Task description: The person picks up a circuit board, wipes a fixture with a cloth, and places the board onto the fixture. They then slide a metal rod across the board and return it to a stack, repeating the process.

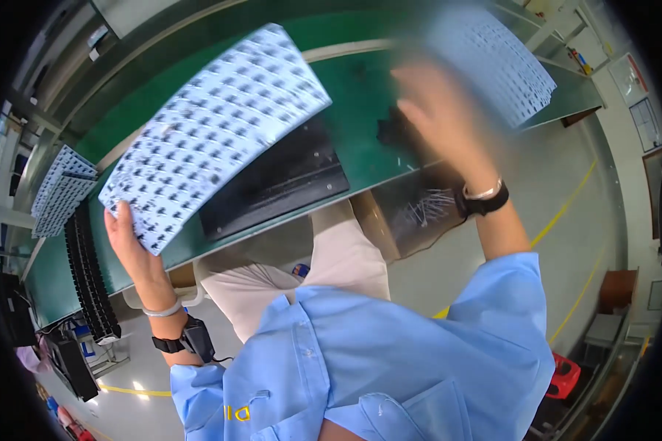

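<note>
My left hand (130, 246) is closed on the near left corner of a pale, slightly bent keyboard sheet (213, 125), which has rows of dark key-shaped marks. The sheet is tilted above a black flat fixture (279, 187) on the green bench and partly covers it. Over the bench to the right, my right hand (445, 110) is smeared by motion. Its thumb and forefinger look apart, and nothing shows between them. Beyond that hand lie more pale sheets (518, 81) of the same sort, their left part blurred. A small dark thing (393, 132), too blurred to name, sits beside the fixture.
More patterned sheets (62, 191) stand at the far left, above a long black ribbed strip (88, 272). Below the bench edge, an open box (412, 220) holds thin metallic pieces. The green bench (368, 81) curves across the view. A red stool (563, 375) is behind at right.
</note>
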A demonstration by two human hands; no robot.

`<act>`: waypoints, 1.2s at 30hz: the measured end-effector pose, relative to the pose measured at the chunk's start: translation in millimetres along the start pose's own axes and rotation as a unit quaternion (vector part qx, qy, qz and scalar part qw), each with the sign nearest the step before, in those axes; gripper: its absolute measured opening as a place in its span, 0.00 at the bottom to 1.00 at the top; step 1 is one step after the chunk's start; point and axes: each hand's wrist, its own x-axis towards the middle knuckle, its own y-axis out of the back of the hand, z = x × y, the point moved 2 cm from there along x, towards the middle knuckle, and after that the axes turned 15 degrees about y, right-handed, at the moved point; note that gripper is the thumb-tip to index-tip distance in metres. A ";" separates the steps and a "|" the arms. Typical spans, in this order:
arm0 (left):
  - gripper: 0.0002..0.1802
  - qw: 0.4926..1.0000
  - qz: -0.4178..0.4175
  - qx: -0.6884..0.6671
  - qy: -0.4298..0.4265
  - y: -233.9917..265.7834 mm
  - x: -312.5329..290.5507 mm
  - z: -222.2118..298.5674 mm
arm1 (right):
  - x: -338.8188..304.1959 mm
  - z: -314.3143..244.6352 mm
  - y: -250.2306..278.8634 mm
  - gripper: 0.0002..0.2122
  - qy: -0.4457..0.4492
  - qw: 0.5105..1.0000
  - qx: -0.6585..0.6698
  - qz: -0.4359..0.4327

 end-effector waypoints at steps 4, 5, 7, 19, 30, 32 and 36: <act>0.17 0.996 -0.074 0.038 0.016 -46.8 -2.6 -7.8 | 44.4 -52.4 17.0 0.22 0.059 0.996 0.038 0.054; 0.17 0.993 -0.094 0.074 0.016 -56.7 -9.3 -7.2 | 52.8 -65.1 16.9 0.22 0.085 0.994 0.063 0.034; 0.18 0.985 -0.135 0.104 0.013 -69.8 -12.8 -12.4 | 50.0 -72.9 4.4 0.18 0.115 0.992 0.041 0.043; 0.15 0.946 -0.002 0.295 -0.134 -7.4 27.8 -15.8 | -2.6 31.6 62.0 0.12 -0.177 0.980 -0.090 0.016; 0.15 0.899 0.182 0.381 -0.117 113.2 32.6 -63.5 | -22.5 141.9 54.8 0.12 -0.245 0.917 -0.313 -0.036; 0.15 0.899 0.179 0.383 -0.115 111.9 34.7 -64.1 | -21.4 144.2 52.6 0.12 -0.248 0.917 -0.309 -0.049; 0.15 0.892 0.186 0.399 -0.102 109.5 30.4 -64.7 | -22.9 142.5 56.6 0.12 -0.258 0.925 -0.275 -0.049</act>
